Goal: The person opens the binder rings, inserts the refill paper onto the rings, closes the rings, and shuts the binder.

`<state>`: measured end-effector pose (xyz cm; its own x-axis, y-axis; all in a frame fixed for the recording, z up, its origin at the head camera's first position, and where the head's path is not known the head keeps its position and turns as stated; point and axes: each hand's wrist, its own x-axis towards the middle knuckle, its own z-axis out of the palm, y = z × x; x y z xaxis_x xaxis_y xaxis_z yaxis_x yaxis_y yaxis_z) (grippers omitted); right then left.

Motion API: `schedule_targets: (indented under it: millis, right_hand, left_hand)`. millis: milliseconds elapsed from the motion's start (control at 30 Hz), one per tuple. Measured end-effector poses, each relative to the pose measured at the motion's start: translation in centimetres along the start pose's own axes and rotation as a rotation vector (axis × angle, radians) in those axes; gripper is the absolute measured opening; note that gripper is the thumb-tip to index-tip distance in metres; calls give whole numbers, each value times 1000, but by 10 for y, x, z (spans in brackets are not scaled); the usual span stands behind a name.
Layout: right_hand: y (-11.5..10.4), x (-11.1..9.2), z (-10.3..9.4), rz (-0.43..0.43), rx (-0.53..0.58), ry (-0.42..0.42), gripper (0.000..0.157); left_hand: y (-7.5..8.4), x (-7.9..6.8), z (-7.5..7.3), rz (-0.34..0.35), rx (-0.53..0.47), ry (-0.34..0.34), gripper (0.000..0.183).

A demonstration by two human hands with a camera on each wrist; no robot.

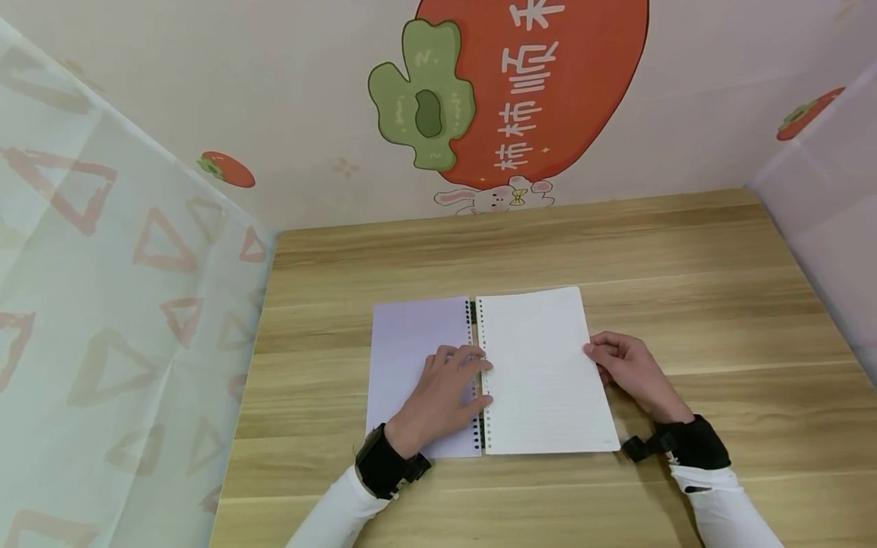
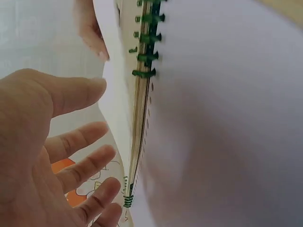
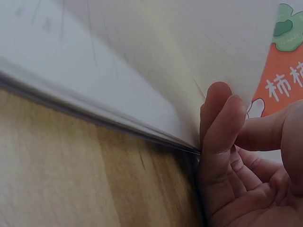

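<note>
A ring-bound notebook lies open on the wooden table, with its lilac cover [image 1: 411, 335] on the left and a white lined page [image 1: 541, 373] on the right. Green rings [image 2: 147, 56] run along the spine in the left wrist view. My left hand [image 1: 445, 390] is over the inner edge of the cover, its slightly bent fingers reaching to the spine and holding nothing. At the page's right edge, my right hand [image 1: 633, 373] pinches paper between thumb and fingers. The right wrist view shows a page [image 3: 189, 42] raised from the stack at that pinch.
Wooden table [image 1: 740, 335] surrounds the notebook. A printed backdrop [image 1: 308, 114] with a large red fruit stands behind it, and patterned cloth [image 1: 123, 304] hangs at the left. Each wrist wears a black band with a small camera.
</note>
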<state>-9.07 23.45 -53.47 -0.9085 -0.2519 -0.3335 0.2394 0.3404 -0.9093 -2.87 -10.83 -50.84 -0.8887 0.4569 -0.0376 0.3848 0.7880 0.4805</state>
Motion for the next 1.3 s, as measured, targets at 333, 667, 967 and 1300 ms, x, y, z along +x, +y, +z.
schedule_targets:
  millis: [333, 667, 967, 1300]
  right_hand:
    - [-3, 2, -4, -31, -35, 24, 42]
    - [-4, 3, -8, -22, -18, 13, 44]
    - [-14, 7, -19, -75, 6, 26, 44]
    - [-30, 19, -15, -159, -45, 10, 45]
  left_hand:
    - [6, -12, 1, 85, -9, -72, 40]
    - [10, -15, 7, 158, 39, -118, 37]
    - [12, -18, 9, 209, 36, -124, 21]
    - [15, -18, 11, 247, 19, -115, 14]
